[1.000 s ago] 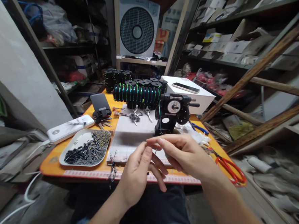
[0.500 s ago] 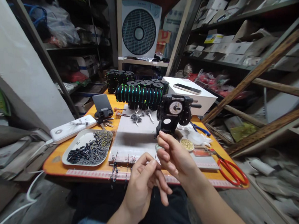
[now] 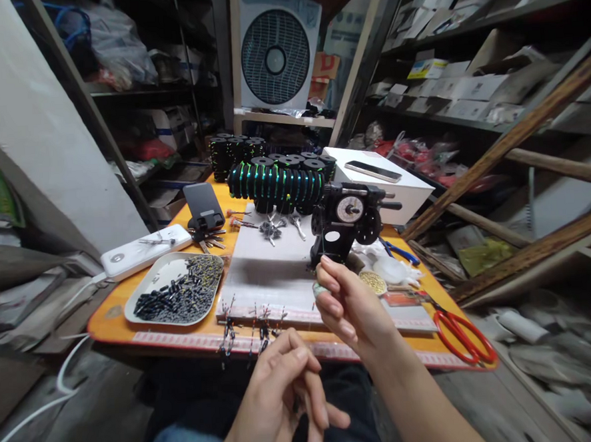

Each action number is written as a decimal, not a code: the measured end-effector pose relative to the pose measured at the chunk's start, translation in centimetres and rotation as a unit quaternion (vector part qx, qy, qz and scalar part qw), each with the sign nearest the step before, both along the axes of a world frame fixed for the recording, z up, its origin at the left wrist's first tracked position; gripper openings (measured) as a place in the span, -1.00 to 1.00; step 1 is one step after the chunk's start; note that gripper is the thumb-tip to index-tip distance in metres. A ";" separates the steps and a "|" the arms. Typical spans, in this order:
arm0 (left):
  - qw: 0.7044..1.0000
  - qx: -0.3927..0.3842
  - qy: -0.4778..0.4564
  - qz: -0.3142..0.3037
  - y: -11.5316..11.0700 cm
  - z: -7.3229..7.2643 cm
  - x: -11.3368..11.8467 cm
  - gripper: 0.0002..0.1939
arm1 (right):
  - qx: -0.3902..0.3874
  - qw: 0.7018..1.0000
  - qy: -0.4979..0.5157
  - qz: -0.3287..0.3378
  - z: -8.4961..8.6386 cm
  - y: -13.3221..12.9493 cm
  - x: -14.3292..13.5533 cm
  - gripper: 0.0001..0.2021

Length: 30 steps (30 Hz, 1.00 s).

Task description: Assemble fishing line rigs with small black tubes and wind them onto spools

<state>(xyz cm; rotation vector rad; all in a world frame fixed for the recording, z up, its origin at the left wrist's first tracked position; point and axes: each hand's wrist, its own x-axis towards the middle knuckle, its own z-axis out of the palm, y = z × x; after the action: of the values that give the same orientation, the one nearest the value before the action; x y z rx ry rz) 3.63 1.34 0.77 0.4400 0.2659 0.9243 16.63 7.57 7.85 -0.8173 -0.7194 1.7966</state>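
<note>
My right hand (image 3: pixel 353 307) is raised over the front of the table, thumb and fingers pinched together. A faint thin line seems to rise from its fingertips toward the black winding device (image 3: pixel 343 221), which has a round white dial. Something pale green is wrapped round one of its fingers. My left hand (image 3: pixel 286 388) is lower and nearer, thumb and index finger pressed together, the other fingers loosely bent; whatever they hold is too small to see. A row of black discs wound with green and blue (image 3: pixel 276 184) extends left from the device. Small dark rigs (image 3: pixel 256 327) hang over the board's front edge.
A white tray (image 3: pixel 146 273) of small dark and yellow pieces stands left, beside a power strip (image 3: pixel 144 249). On the right lie red-handled scissors (image 3: pixel 465 336), a dish of gold beads (image 3: pixel 373 283) and blue-handled pliers (image 3: pixel 400 251). A phone (image 3: pixel 371 171) rests on a white box (image 3: pixel 414 192).
My left hand has moved down and slightly left, away from my right hand. The right hand stays raised in its pinch. The view has shifted slightly.
</note>
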 end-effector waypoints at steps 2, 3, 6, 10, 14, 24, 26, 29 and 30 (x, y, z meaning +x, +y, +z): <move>1.000 0.006 -0.021 -0.008 -0.2 -0.4 0.1 -0.74 | 0.001 1.000 -0.002 0.002 -0.1 0.0 0.0 -0.55; 0.999 0.013 -0.027 -0.011 -0.4 -0.7 0.1 -0.75 | 0.001 1.000 -0.003 0.004 -0.1 0.1 0.0 -0.55; 1.000 0.028 -0.009 -0.006 -0.8 -1.4 0.2 -0.75 | -0.001 1.000 -0.007 0.008 -0.3 0.1 0.2 -0.55; 1.000 0.022 0.008 0.008 -1.3 -1.4 -0.3 -0.75 | -0.005 1.000 -0.009 0.010 -0.4 0.2 0.3 -0.55; 0.999 -0.009 0.051 -0.015 -1.6 -0.4 -1.2 -0.72 | -0.008 1.000 -0.011 0.013 -0.4 0.2 0.2 -0.53; 0.996 -0.026 0.073 -0.035 -2.0 0.1 -1.8 -0.68 | 0.000 1.000 -0.015 0.014 -0.5 0.0 0.2 -0.55; 0.996 -0.022 0.078 -0.036 -2.0 0.0 -1.9 -0.67 | 0.001 1.000 -0.016 0.015 -0.5 -0.1 0.3 -0.55; 0.995 -0.017 0.085 -0.040 -2.1 -0.1 -1.9 -0.68 | 0.002 1.000 -0.017 0.014 -0.4 -0.1 0.4 -0.56; 0.995 -0.015 0.085 -0.041 -2.1 -0.2 -1.9 -0.68 | 0.003 1.000 -0.017 0.014 -0.4 -0.1 0.5 -0.55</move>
<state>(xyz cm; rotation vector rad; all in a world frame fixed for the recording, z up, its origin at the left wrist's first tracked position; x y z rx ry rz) 1.70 -0.73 0.56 0.4991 0.4135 0.8028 17.10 7.43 7.45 -0.8395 -0.7597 1.8084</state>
